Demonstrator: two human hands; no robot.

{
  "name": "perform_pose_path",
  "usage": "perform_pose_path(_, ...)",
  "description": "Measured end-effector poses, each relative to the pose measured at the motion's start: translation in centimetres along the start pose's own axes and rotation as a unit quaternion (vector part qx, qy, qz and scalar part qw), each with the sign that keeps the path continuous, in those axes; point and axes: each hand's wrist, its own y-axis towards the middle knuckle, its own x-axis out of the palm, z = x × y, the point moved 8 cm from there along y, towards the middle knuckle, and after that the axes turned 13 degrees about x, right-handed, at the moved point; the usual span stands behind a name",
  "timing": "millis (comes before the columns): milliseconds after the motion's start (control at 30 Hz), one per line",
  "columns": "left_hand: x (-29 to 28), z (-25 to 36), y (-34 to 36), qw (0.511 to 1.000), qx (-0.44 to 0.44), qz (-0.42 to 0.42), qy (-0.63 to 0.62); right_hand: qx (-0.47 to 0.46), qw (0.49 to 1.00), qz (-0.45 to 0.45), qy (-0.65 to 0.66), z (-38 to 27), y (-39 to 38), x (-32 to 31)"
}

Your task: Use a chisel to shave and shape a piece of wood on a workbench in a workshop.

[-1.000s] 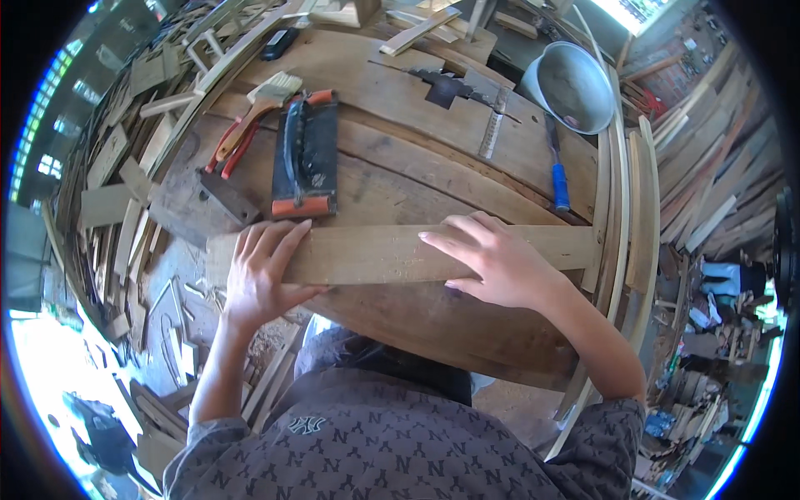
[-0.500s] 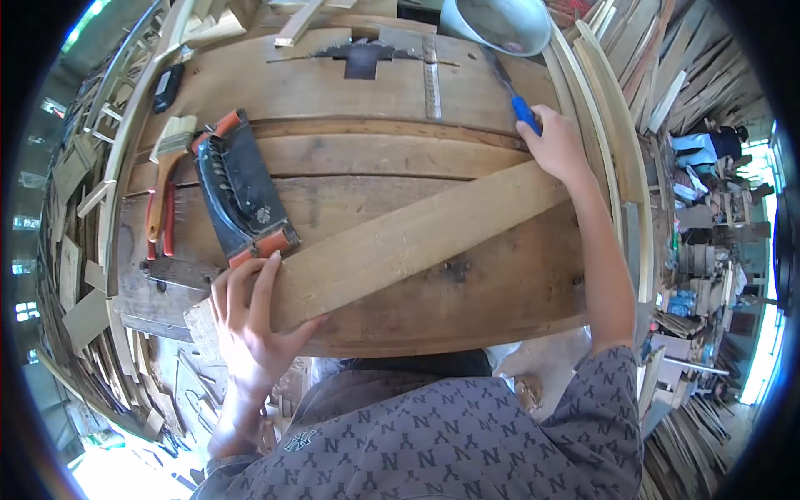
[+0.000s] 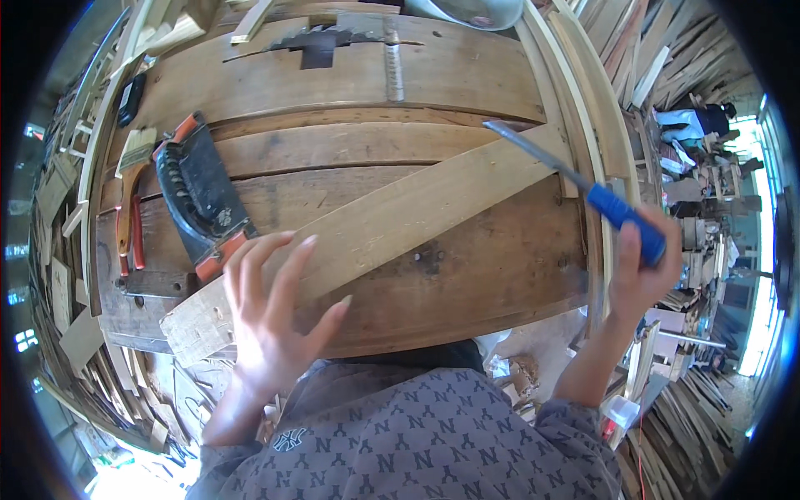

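Note:
My right hand point(image 3: 640, 260) is closed round the blue handle of a chisel point(image 3: 612, 208). Its flat grey blade points up and left, raised over the right end of a long pale board point(image 3: 400, 218). This board lies slantwise across the wooden bench point(image 3: 500, 275), its near left end jutting past the front edge. Over that end is my left hand point(image 3: 279, 312), fingers spread and gripping nothing; whether the fingertips touch the wood I cannot tell. Just beyond them lies a black tool point(image 3: 204, 187) with orange ends and a curved grip.
At the bench's left lie a paintbrush point(image 3: 133, 171), a red-handled tool point(image 3: 137, 233) and a small black object point(image 3: 131, 100). A metal ruler point(image 3: 393, 71) crosses a dark cut-out point(image 3: 317, 52) at the back. A whitish bowl point(image 3: 479, 12) stands beyond. Long strips point(image 3: 583, 100) line the right edge.
My right hand has lifted the chisel off the far right of the bench and brought it nearer and rightward. My left hand's fingers have spread and loosened from the board.

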Motion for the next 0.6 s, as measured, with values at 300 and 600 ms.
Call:
perform_pose_path(300, 3.7, 2.4, 6.6, 0.978, 0.124, -0.169, -0.009, -0.114, 0.983, -0.024, 0.142, -5.8, -8.5, 2.7)
perform_pose_path(600, 7.4, 2.2, 10.8, 0.972, 0.149, -0.179, -0.036, -0.172, 0.926, -0.247, 0.227, -10.6, -11.1, 10.2)
